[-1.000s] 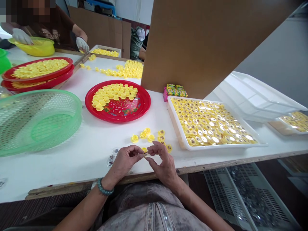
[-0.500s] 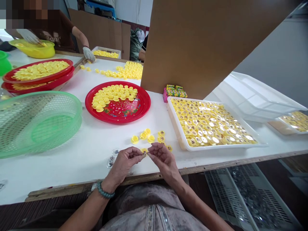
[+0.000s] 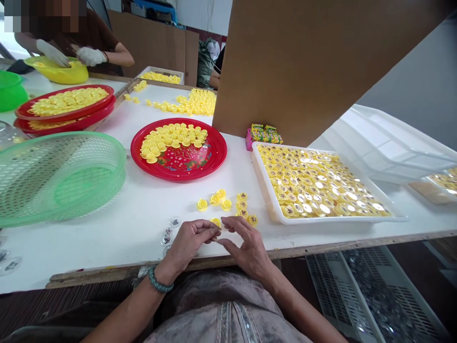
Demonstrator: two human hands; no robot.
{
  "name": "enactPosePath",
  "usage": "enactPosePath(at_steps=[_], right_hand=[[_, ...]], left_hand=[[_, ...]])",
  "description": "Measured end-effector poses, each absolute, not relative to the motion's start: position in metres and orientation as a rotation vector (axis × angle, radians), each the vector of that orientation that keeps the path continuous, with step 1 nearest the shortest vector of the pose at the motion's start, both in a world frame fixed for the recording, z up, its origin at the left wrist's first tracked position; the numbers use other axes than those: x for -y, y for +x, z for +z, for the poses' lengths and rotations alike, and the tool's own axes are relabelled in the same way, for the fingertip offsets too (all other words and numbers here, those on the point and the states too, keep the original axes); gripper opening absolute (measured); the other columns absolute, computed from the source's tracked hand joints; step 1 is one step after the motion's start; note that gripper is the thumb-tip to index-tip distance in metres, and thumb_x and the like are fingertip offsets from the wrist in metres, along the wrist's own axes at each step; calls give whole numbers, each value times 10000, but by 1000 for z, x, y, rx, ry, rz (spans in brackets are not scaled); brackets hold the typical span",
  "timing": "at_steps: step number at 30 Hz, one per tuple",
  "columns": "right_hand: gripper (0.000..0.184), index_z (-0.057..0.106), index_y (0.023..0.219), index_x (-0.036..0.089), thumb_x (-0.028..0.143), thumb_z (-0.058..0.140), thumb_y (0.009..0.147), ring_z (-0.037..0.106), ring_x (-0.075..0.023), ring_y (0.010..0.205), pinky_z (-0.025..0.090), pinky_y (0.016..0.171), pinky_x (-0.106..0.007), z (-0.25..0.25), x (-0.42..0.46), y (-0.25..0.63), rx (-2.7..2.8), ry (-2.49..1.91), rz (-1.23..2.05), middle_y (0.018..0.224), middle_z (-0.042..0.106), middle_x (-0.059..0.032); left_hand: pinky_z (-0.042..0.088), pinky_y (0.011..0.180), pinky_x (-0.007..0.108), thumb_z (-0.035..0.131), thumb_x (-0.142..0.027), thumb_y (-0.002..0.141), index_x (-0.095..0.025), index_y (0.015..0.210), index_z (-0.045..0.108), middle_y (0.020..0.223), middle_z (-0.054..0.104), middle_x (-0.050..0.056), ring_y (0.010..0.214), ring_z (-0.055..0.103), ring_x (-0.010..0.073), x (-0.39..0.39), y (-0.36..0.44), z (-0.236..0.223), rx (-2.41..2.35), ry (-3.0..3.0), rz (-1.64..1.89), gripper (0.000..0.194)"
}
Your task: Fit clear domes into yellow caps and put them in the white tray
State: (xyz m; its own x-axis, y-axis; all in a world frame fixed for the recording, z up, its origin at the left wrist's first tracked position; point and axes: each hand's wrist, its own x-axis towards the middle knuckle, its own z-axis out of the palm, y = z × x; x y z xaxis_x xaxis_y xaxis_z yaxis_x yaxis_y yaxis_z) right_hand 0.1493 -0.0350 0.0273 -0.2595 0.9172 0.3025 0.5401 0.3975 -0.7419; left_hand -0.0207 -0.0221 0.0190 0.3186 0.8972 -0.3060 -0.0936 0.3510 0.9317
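Observation:
My left hand [image 3: 189, 240], with a beaded bracelet at the wrist, is closed in a pinch above the table's front edge. What its fingertips hold is hidden. A round yellow plastic piece [image 3: 215, 222] shows just behind them; whether it is held or lies on the table I cannot tell. Close by on the right, my right hand [image 3: 246, 243] has its thumb and fingers apart, the thumb near the left fingertips. Several yellow pieces [image 3: 202, 205] lie beyond my hands, next to a few with printed discs [image 3: 242, 205]. Clear printed discs [image 3: 167, 236] lie left of my left hand.
A red tray [image 3: 178, 174] bears yellow pieces. At right stands a white tray [image 3: 276, 216] full of disc-topped pieces, below a cardboard panel [image 3: 285, 66]. A green basket [image 3: 117, 176] and stacked red trays [image 3: 107, 107] are at left. A gloved co-worker handles a yellow basin [image 3: 76, 74].
My right hand's fingers have spread and its thumb has dropped lower. The co-worker's gloved hand has moved from the table to the yellow basin. The view has shifted slightly.

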Motion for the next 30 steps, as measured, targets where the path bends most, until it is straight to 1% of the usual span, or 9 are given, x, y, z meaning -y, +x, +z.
enactPosePath(at_steps=[2,7,10,13,16,19,21,25,30], right_hand=[[415,530,1172,212,204,639,771,577,-173,864,500,760,-307,22,40,148,1979,-1238,604,1021,604,-74],[268,558,1089,201,157,547,825,582,-170,826,500,726,-297,15,45,144,1986,-1264,435,907,617,-63],[306,527,1131,191,156,538,828,581,-180,862,496,757,-306,15,47,144,2014,-1269,380,926,617,-70],[322,514,1139,178,181,564,821,584,-168,804,495,734,-293,14,50,145,1968,-1336,405,876,616,-56],[278,547,1063,185,168,599,791,569,-138,702,489,675,-262,13,51,144,1838,-1407,476,792,602,-19],[255,568,1003,195,140,618,759,557,-126,673,479,647,-245,13,50,142,1768,-1418,526,760,590,-1],[251,569,988,199,132,617,751,556,-130,689,476,659,-253,14,49,142,1767,-1390,528,761,589,0],[244,545,976,208,112,586,756,565,-143,735,480,702,-282,14,50,142,1769,-1335,493,803,600,-13],[368,441,1095,225,140,590,770,566,-134,700,501,675,-286,13,52,142,1730,-1316,478,860,611,-18]], left_hand=[[440,726,276,621,-328,781,-140,913,678,833,670,68,794,586,196,24,-19,19,-976,965,821,237],[412,810,263,609,-271,794,-175,930,690,863,664,25,867,565,189,26,-12,17,-924,1038,825,185],[418,795,260,595,-279,804,-172,926,688,856,665,24,854,570,190,27,-9,18,-932,1051,812,187],[433,780,259,576,-296,821,-163,960,663,896,669,39,851,587,191,27,-7,18,-933,1036,835,211],[445,826,292,576,-301,825,-166,1018,607,932,673,56,878,606,204,27,-5,15,-927,1026,867,238],[448,846,322,582,-333,829,-189,1049,552,917,681,57,877,619,214,30,-5,13,-973,1103,875,265],[454,828,313,578,-349,835,-204,1037,535,914,682,51,889,619,216,33,-7,14,-1017,1184,879,253],[453,797,281,576,-339,839,-202,947,535,936,664,40,910,612,207,37,-10,18,-1079,1316,891,179],[454,792,287,583,-351,834,-185,908,534,932,651,50,898,604,208,37,-11,16,-1024,1240,894,188]])
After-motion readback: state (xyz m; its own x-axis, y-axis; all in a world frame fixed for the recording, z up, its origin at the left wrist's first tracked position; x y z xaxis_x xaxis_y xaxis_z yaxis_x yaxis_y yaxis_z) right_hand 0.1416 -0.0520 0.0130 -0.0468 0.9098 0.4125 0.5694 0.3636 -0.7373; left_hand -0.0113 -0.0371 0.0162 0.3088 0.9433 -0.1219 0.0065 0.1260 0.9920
